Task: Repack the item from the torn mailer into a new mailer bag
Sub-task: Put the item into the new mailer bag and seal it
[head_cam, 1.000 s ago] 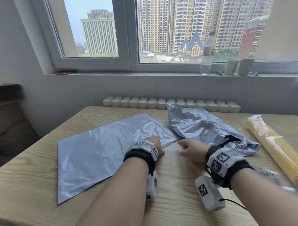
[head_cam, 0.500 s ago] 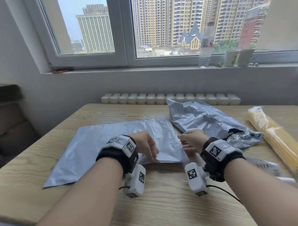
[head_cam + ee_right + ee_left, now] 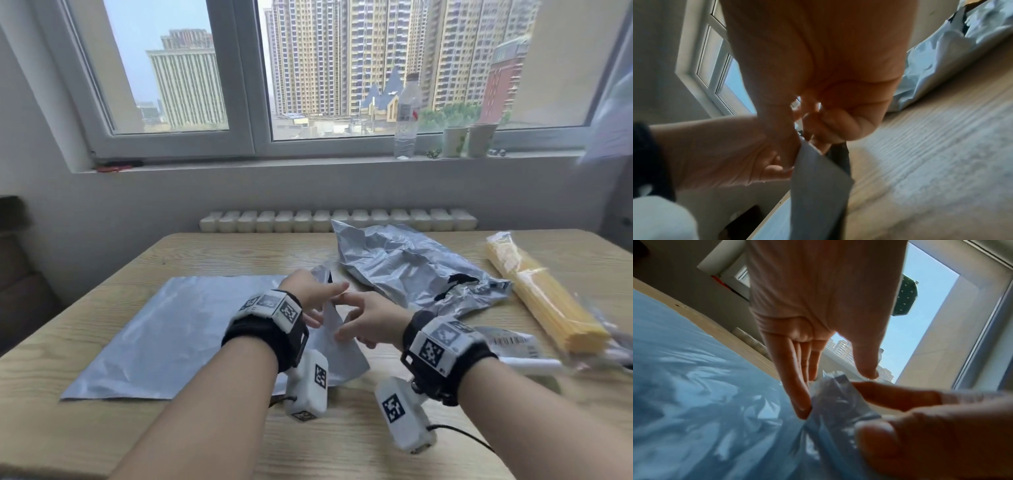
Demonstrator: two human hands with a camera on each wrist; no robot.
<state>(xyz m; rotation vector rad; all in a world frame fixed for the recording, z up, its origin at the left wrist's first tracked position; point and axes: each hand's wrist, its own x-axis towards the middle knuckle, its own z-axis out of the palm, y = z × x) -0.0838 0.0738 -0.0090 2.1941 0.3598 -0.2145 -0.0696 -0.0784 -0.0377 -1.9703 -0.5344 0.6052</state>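
The new grey mailer [image 3: 164, 329] lies flat on the left of the wooden table [image 3: 239, 253], with its right end lifted. My right hand [image 3: 363, 318] pinches that raised end; its curled fingers [image 3: 830, 128] grip the mailer's top edge [image 3: 818, 186]. My left hand [image 3: 318, 298] is against the same end, its straight fingers [image 3: 797, 399] touching the plastic [image 3: 694, 402] and its thumb spread apart. The crumpled torn mailer [image 3: 404, 263] lies behind my hands, a black tear showing at its right end. A long yellow pack [image 3: 544, 301] rests at the far right.
A barcode label [image 3: 513, 342] and a white tube [image 3: 531, 365] lie by my right forearm. Behind the table a white radiator [image 3: 335, 221] runs along the wall. A water bottle [image 3: 407, 116] and two cups [image 3: 455, 140] stand on the windowsill.
The new mailer was swung round to lie across the table. Both hands came together at its right end, and that end has risen off the table.
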